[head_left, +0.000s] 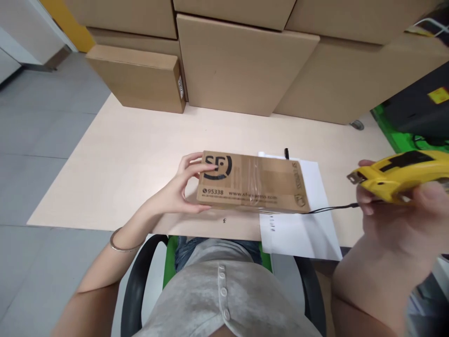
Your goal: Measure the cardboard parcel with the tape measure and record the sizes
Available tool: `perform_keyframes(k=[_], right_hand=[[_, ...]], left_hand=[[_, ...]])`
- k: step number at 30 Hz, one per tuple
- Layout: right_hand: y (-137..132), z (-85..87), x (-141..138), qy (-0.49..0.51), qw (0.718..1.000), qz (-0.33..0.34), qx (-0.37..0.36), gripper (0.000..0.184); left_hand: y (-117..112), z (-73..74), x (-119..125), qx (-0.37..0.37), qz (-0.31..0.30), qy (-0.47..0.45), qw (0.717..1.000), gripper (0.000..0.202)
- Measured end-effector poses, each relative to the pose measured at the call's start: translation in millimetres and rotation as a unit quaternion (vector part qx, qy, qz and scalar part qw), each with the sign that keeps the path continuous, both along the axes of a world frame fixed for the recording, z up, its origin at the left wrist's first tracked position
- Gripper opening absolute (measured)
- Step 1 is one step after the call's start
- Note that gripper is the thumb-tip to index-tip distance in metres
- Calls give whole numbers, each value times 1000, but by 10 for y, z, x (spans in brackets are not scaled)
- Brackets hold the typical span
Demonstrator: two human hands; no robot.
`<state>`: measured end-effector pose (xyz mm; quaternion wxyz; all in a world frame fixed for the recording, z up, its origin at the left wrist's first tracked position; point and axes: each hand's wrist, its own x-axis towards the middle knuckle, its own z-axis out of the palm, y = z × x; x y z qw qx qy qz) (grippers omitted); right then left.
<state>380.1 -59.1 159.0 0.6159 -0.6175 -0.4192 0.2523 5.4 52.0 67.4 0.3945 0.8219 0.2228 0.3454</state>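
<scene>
From here I see the left hand [176,188] clasping the left end of a brown SF box [245,180] over the table [133,140], partly covering a white sheet [301,238]. The right hand [410,220] grips a yellow tape measure [396,172], apart from the box; cartons [238,70] stand beyond.

Matt cardboard box [242,182] (glossy tape [256,175]), smooth plastic tape measure [409,172]

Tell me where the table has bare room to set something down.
Widest patch: left side of the table, between the small carton and the left grip. A strip also lies between the SF box and the large cartons. Crowded: right of centre, where the paper, black pen, cord and SF box bunch together.
</scene>
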Motion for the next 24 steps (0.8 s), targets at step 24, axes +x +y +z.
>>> perform_keyframes(k=[24], right_hand=[[898,250,-1214,-411,765,494,36,29]], left_hand=[[7,-254,260,-177,73,-177,965,49]])
